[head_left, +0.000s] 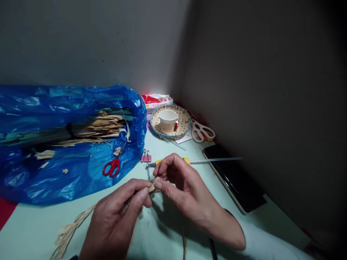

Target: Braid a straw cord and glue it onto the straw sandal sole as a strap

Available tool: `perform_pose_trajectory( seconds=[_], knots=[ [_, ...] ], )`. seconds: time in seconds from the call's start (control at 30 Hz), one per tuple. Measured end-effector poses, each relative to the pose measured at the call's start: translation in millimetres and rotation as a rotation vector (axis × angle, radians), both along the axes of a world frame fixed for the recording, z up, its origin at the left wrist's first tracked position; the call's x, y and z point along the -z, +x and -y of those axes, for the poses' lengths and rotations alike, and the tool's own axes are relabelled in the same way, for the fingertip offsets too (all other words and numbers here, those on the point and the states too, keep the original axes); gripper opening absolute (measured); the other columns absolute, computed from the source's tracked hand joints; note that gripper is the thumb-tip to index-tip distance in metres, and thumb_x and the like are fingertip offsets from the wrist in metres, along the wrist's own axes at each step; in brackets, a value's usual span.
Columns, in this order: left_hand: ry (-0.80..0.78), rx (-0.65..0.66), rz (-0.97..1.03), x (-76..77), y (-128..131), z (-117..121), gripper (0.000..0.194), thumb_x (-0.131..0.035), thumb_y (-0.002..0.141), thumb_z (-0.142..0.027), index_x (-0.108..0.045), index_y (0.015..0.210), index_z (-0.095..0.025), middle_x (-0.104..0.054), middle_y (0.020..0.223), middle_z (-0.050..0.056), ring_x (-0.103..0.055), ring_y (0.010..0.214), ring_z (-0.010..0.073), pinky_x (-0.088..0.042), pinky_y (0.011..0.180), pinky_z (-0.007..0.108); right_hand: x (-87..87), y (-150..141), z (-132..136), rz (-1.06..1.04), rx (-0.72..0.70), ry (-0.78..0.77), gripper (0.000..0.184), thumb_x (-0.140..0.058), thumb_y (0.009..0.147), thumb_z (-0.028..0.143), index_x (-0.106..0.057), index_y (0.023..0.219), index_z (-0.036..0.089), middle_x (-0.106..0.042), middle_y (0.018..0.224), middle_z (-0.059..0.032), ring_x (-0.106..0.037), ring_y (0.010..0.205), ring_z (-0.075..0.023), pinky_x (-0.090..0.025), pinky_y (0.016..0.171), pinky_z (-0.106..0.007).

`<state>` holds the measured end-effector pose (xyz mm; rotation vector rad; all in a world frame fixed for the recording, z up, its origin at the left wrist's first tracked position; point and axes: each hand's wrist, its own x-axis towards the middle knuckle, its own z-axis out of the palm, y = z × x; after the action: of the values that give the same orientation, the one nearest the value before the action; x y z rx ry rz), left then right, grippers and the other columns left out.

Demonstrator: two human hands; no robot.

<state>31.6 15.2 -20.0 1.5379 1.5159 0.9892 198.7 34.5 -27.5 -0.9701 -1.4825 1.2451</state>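
My left hand and my right hand meet over the pale green table. Both pinch the same small end of a tan straw strip between thumb and fingers. The strip trails from under my left hand to the lower left, where it lies flattened and frayed. Another strand runs down toward the bottom edge.
A blue plastic bag holding dried straw fills the left, with red scissors on it. Behind my hands lie a pink binder clip, a yellow-handled tool, a woven tray with a white cup, white scissors and a dark phone.
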Motion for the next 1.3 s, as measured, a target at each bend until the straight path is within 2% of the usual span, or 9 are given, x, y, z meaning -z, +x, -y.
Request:
perform_pose_trajectory(
  seconds=[0.13, 0.3, 0.53, 0.7, 0.8, 0.93, 1.07, 1.17, 1.3],
  knots=[
    [0.114, -0.005, -0.024, 8.5, 3, 1, 0.005, -0.068, 0.078, -0.035, -0.073, 0.079, -0.035, -0.075, 0.076, -0.01, -0.064, 0.07, 0.0134, -0.049, 0.068, 0.018, 0.3, -4, 3, -0.046, 0.046, 0.021, 0.021, -0.062, 0.089, 0.01, -0.052, 0.102, 0.023, -0.059, 0.095, 0.0011, -0.058, 0.085, -0.0132, -0.049, 0.079, -0.028],
    [0.193, 0.038, -0.138, 12.7, 3, 4, 0.007, -0.064, 0.084, -0.033, -0.07, 0.086, -0.033, -0.073, 0.081, -0.007, -0.068, 0.07, 0.0134, -0.046, 0.053, 0.019, -2.0, -9, 9, 0.027, 0.127, 0.109, 0.026, -0.057, 0.087, 0.007, -0.052, 0.106, 0.024, -0.059, 0.098, 0.0009, -0.06, 0.09, -0.015, -0.049, 0.082, -0.031],
    [0.453, 0.067, -0.252, 13.0, 0, 7, 0.018, -0.061, 0.087, -0.019, -0.071, 0.088, -0.033, -0.077, 0.082, -0.008, -0.069, 0.071, 0.0112, -0.048, 0.069, 0.02, -4.6, -11, 16, 0.03, 0.103, 0.13, 0.03, -0.053, 0.085, 0.003, -0.051, 0.105, 0.025, -0.06, 0.092, 0.0029, -0.059, 0.088, -0.0152, -0.047, 0.084, -0.032],
    [0.358, 0.078, -0.096, 9.7, -1, 3, 0.013, -0.069, 0.082, -0.024, -0.074, 0.083, -0.036, -0.075, 0.077, -0.011, -0.067, 0.067, 0.0111, -0.047, 0.064, 0.018, -14.7, 6, 4, -0.012, -0.073, 0.067, 0.019, -0.055, 0.091, 0.015, -0.059, 0.108, 0.019, -0.06, 0.103, -0.003, -0.058, 0.091, -0.0163, -0.048, 0.082, -0.031],
    [0.294, 0.026, -0.062, 8.7, -2, 1, 0.008, -0.072, 0.08, -0.028, -0.076, 0.078, -0.035, -0.075, 0.074, -0.011, -0.066, 0.066, 0.012, -0.047, 0.064, 0.018, -21.7, 15, -1, 0.103, -0.082, 0.031, 0.014, -0.056, 0.094, 0.023, -0.061, 0.106, 0.016, -0.062, 0.099, -0.0033, -0.057, 0.088, -0.016, -0.046, 0.077, -0.029],
    [0.307, 0.055, -0.027, 12.4, -3, 2, 0.018, -0.07, 0.079, -0.023, -0.077, 0.084, -0.039, -0.078, 0.08, -0.013, -0.068, 0.071, 0.0108, -0.048, 0.068, 0.017, -19.3, 13, 0, 0.37, -0.104, 0.163, 0.015, -0.057, 0.098, 0.026, -0.062, 0.089, 0.015, -0.06, 0.082, 0.0009, -0.053, 0.076, -0.0124, -0.04, 0.071, -0.025],
    [0.332, 0.068, -0.103, 15.8, -1, 3, 0.016, -0.069, 0.079, -0.023, -0.076, 0.084, -0.036, -0.078, 0.08, -0.011, -0.068, 0.071, 0.0114, -0.047, 0.07, 0.018, -6.1, 7, 7, 0.452, -0.051, 0.298, 0.02, -0.051, 0.101, 0.021, -0.06, 0.085, 0.015, -0.058, 0.078, 0.0001, -0.052, 0.073, -0.0124, -0.038, 0.068, -0.025],
    [0.235, 0.055, -0.15, 15.1, 1, 3, 0.007, -0.066, 0.081, -0.029, -0.072, 0.078, -0.031, -0.076, 0.076, -0.008, -0.067, 0.066, 0.0133, -0.047, 0.068, 0.022, 3.2, 3, 10, 0.485, 0.035, 0.392, 0.018, -0.052, 0.098, 0.017, -0.059, 0.082, 0.014, -0.055, 0.076, -0.001, -0.05, 0.07, -0.0137, -0.037, 0.065, -0.026],
    [-0.004, 0.089, -0.099, 9.0, 0, 0, 0.014, -0.067, 0.078, -0.04, -0.074, 0.083, -0.029, -0.078, 0.082, -0.002, -0.071, 0.076, 0.0187, -0.05, 0.073, 0.025, 7.3, 4, 7, 0.457, 0.069, 0.464, 0.02, -0.051, 0.096, 0.014, -0.059, 0.078, 0.014, -0.055, 0.073, -0.0021, -0.05, 0.069, -0.0145, -0.036, 0.064, -0.027]
  ],
)
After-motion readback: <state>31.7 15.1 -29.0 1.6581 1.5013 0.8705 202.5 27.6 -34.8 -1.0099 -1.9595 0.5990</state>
